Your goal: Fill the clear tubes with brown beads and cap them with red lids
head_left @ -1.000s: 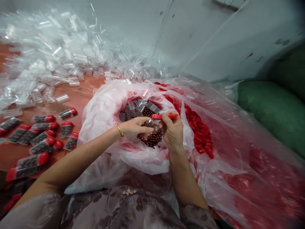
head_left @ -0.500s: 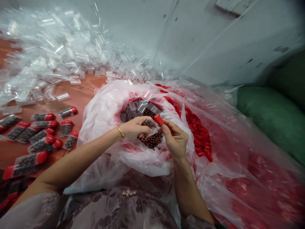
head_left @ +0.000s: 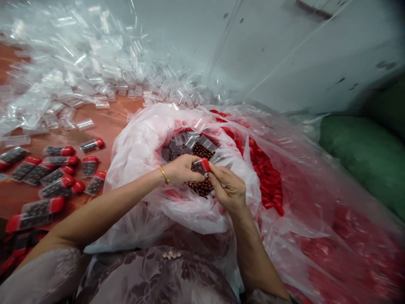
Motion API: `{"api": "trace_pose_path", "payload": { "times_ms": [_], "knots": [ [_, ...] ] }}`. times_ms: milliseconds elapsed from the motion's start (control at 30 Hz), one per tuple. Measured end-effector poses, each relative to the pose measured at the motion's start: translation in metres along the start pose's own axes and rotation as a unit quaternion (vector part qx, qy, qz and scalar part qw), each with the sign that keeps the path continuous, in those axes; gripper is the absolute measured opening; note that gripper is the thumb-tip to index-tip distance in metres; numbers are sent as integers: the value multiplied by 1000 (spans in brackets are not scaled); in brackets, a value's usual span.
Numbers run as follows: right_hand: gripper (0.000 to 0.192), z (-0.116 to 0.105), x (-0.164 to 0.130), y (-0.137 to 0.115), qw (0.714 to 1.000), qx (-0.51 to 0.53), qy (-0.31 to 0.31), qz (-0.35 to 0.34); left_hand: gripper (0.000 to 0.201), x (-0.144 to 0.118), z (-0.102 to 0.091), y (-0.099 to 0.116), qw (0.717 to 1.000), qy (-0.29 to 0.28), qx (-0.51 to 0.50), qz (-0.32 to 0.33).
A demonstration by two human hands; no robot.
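Between the thumb and fingers of my left hand (head_left: 183, 169) is a small clear plastic container (head_left: 198, 166) with dark balls inside. A red cap (head_left: 205, 165) sits at its open end, and my right hand (head_left: 229, 185) pinches that cap. Both hands are over a white plastic bag (head_left: 136, 139) with its rim rolled down. Inside the bag lie brown balls (head_left: 202, 185) and several clear empty containers (head_left: 180, 143). Whether the cap is fully seated cannot be seen.
Filled, red-capped containers (head_left: 36, 213) lie on the orange surface (head_left: 104, 120) at left. Behind them spreads a heap of clear empty containers (head_left: 63, 84). Red caps (head_left: 267, 177) fill a clear bag at right. A green sack-like object (head_left: 360, 156) stands farther right.
My right hand has brought the red cap left onto the end of the container, where a gap showed before. My left hand keeps its hold, and the view has shifted slightly.
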State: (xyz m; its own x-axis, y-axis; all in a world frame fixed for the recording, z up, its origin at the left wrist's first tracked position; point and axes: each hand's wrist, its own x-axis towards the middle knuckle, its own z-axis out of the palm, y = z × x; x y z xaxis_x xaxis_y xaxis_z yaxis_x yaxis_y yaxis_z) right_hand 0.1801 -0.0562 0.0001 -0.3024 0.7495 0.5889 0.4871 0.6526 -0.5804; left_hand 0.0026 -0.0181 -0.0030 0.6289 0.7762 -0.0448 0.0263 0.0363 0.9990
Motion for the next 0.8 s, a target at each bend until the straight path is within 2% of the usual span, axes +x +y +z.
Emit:
{"api": "trace_pose_path", "payload": {
  "times_ms": [133,233,300,333,367,433,600,700,800],
  "knots": [
    [26,-6,-2,5,998,55,-12,36,19,-2,2,5,997,1,78,28],
    [25,-1,7,7,990,68,70,97,22,1,7,9,986,-39,160,38],
    [31,9,19,6,975,107,128,149,22,4,9,11,969,-63,233,45],
    [33,14,25,6,964,144,135,178,22,5,10,11,961,-64,265,51],
    [38,20,31,6,952,186,126,206,22,5,10,11,954,-55,290,56],
    [51,29,40,7,934,240,72,254,21,5,10,11,942,-31,331,54],
    [70,34,38,13,918,221,-72,322,23,0,16,9,888,9,460,21],
    [70,32,30,14,908,228,-125,328,27,0,19,8,858,4,513,4],
    [67,32,28,15,917,221,-150,296,29,-1,20,6,844,-6,537,4]
  ]
}}
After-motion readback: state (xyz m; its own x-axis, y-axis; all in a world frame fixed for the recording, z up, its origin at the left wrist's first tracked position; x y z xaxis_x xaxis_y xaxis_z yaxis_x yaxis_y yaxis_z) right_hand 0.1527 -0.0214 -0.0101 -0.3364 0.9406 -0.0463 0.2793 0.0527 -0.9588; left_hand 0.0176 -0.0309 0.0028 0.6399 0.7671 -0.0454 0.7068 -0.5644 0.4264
